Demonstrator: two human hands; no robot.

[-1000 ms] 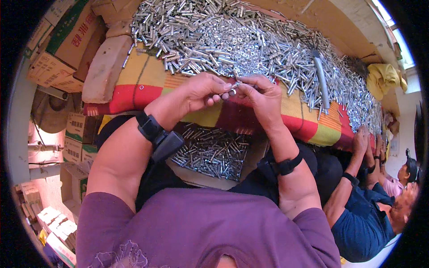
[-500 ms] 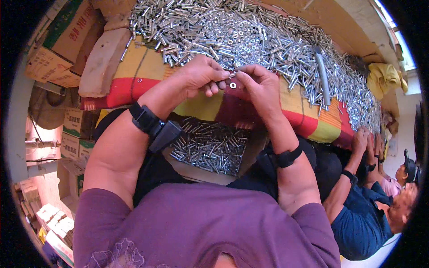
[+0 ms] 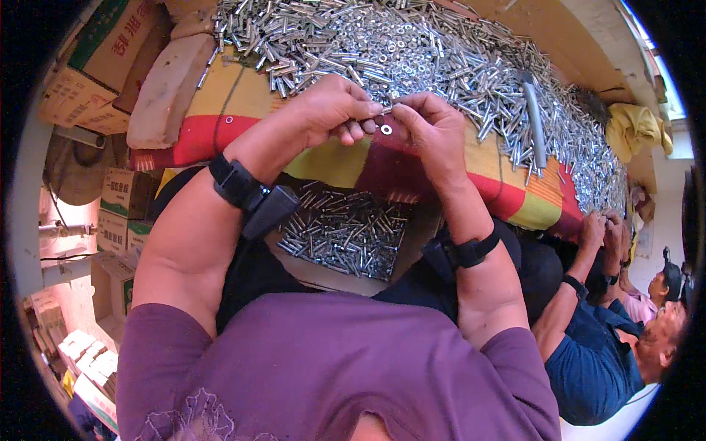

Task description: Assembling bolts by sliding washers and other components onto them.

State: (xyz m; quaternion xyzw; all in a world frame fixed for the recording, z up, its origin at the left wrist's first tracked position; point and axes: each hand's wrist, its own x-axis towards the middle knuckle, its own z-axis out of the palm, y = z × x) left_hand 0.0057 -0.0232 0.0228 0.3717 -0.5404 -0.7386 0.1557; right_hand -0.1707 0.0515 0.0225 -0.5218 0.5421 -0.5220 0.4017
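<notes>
The two hands come near together at the upper middle of the frame; the left hand (image 3: 340, 110) and the right hand (image 3: 432, 126) both have their fingertips pinched on one small metal piece (image 3: 387, 109), which sits in the narrow space between them; its long axis seems to run across, from one hand to the other, but the fingers cover much of it, so I cannot tell exactly; one loose washer (image 3: 386, 130) lies just below this piece in the frame, on the checkered cloth (image 3: 323, 169), and the left hand is the nearer one to it; a second loose washer (image 3: 229, 119) lies well apart, to the left; above the hands spreads one heap of metal parts (image 3: 397, 51), too many for counting, with one grey strip (image 3: 535, 125) upon it; one carton of metal rods (image 3: 342, 231) stands below, at the centre.
</notes>
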